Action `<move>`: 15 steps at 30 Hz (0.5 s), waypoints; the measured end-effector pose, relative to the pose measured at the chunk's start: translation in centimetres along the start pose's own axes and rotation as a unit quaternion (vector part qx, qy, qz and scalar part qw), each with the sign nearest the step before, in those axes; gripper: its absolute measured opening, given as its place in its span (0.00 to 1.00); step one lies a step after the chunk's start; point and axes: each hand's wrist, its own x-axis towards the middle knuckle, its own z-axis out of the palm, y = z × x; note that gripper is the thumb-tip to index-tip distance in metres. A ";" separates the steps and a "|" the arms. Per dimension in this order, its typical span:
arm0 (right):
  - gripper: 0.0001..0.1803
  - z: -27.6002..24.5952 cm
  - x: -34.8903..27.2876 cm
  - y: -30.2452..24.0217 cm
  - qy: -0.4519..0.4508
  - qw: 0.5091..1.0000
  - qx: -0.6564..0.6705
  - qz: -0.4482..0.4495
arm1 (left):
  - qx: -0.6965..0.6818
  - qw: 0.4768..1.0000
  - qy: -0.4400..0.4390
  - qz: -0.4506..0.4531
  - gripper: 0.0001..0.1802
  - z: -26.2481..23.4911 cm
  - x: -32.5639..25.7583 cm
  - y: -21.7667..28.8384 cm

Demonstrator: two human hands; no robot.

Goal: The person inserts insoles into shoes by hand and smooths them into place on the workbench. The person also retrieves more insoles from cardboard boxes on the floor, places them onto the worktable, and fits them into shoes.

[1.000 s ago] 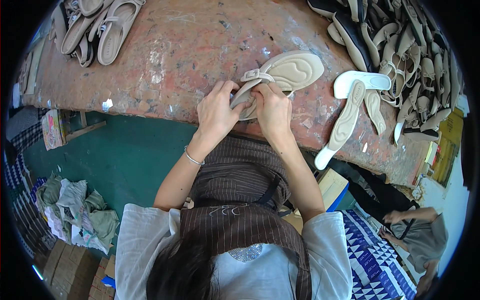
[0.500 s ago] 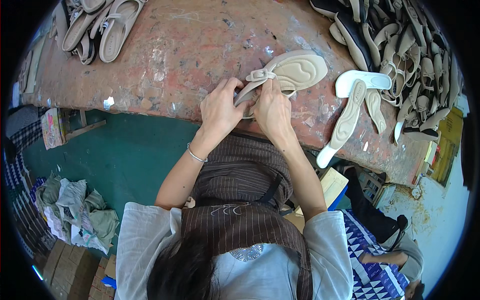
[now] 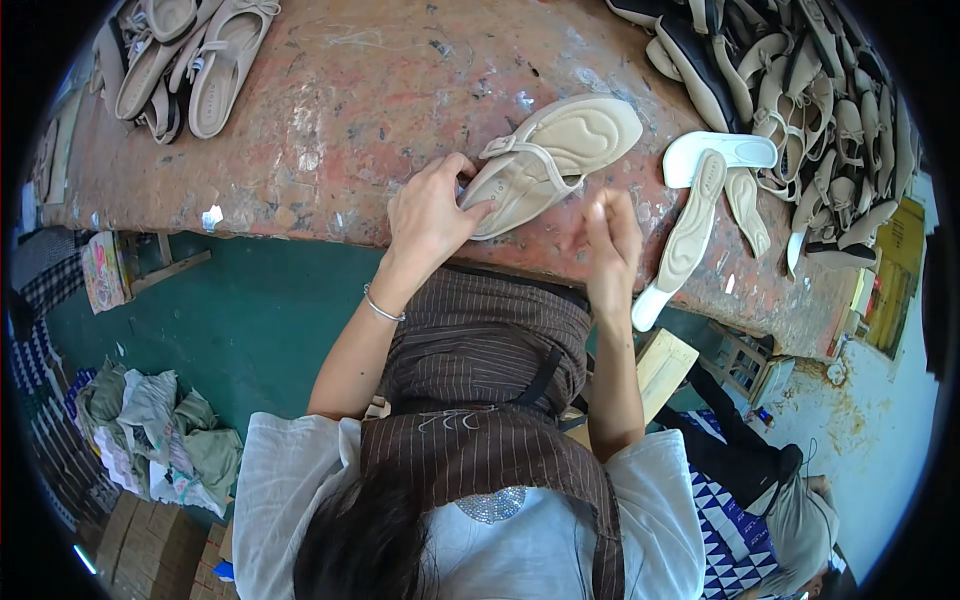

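A beige sandal (image 3: 575,135) with a padded footbed and a buckled strap lies at the near edge of the workbench. My left hand (image 3: 432,210) is closed on its near-left end, thumb on the footbed and fingers over the far side. To the right of the sandal and apart from it, my right hand (image 3: 614,240) hovers with curled, closed fingers, partly blurred; whatever is in them, if anything, cannot be made out. Beyond that hand lie a beige insole (image 3: 695,210), a smaller beige pad (image 3: 745,210) and a white sole-shaped piece (image 3: 720,158).
The workbench (image 3: 350,120) is worn and paint-stained. Sandals are heaped at the far right (image 3: 790,110), and several more lie at the far left (image 3: 220,80). A person (image 3: 790,520) is at the lower right. Cloth scraps (image 3: 160,430) and cardboard boxes (image 3: 150,545) are at the lower left.
My right hand has let go of the sandal strap and moved right, away from the sandal. My left hand has stayed on the sandal, which has shifted slightly left.
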 end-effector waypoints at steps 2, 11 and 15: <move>0.14 -2.5 -1.3 1.5 0.004 0.999 0.045 0.028 | 0.015 1.000 -0.024 -0.003 0.23 -0.2 0.7 0.5; 0.40 -4.3 2.2 0.3 0.111 0.976 -0.152 -0.113 | 0.077 0.997 -0.024 0.005 0.21 1.9 1.3 2.2; 0.44 -1.0 8.5 -0.8 0.075 0.982 -0.144 -0.095 | 0.074 0.997 -0.034 0.000 0.25 2.9 -1.8 3.8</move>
